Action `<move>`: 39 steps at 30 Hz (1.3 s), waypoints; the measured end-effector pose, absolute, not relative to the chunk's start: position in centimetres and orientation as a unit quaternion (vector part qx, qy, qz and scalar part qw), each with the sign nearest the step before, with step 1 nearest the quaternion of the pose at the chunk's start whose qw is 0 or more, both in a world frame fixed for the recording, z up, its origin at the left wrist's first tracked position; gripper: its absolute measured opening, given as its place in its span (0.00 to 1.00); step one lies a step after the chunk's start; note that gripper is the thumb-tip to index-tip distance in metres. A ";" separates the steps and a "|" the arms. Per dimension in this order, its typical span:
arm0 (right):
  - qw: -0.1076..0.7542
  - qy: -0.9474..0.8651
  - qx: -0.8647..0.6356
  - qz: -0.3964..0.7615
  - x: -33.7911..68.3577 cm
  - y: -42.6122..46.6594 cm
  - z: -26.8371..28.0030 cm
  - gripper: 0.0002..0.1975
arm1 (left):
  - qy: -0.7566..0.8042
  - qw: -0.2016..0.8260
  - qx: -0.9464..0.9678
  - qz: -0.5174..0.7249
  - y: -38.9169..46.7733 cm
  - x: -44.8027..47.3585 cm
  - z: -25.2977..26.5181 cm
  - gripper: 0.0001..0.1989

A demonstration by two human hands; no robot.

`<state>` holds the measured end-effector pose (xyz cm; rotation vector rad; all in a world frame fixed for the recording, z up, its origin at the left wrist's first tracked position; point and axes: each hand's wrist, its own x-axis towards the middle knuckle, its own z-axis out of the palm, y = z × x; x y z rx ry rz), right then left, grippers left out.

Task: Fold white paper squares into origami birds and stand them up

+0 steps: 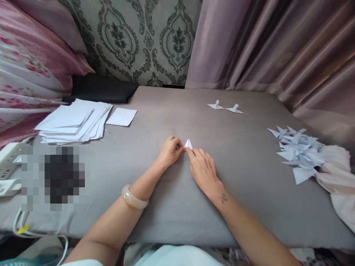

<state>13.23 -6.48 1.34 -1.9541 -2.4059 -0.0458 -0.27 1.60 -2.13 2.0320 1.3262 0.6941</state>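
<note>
A small piece of white folded paper (pixel 188 144) with a pointed top lies on the grey-covered table in front of me. My left hand (pixel 170 152) pinches its lower left corner between thumb and fingertips. From the lower right, my right hand (pixel 203 168) presses its index finger on the paper, with the other fingers bent close together beside it. The fingers of both hands cover the paper's lower edge. Further back on the right stand two finished-looking folded paper birds (pixel 216 105).
At the back left, a stack of white paper sheets (pixel 74 122) lies beside a separate white sheet (pixel 122 116). A heap of folded paper birds (pixel 301 149) sits at the right by a pale cloth (pixel 337 166). A power strip (pixel 9 157) and a blurred-out dark object (pixel 63 175) are at left.
</note>
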 end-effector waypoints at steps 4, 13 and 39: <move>0.001 -0.778 -0.628 -0.020 12.9 -6.8 1.5 0.20 | 0.519 0.312 0.750 0.266 1.6 -0.9 -1.6 0.04; 0.021 -0.772 -0.635 -0.009 13.4 -6.2 0.9 0.18 | 0.406 0.191 0.862 0.236 -0.1 -0.9 -0.8 0.12; 0.068 -0.744 -0.657 0.099 15.5 -6.4 2.0 0.17 | 0.375 0.057 0.919 0.104 -1.3 0.5 -0.5 0.18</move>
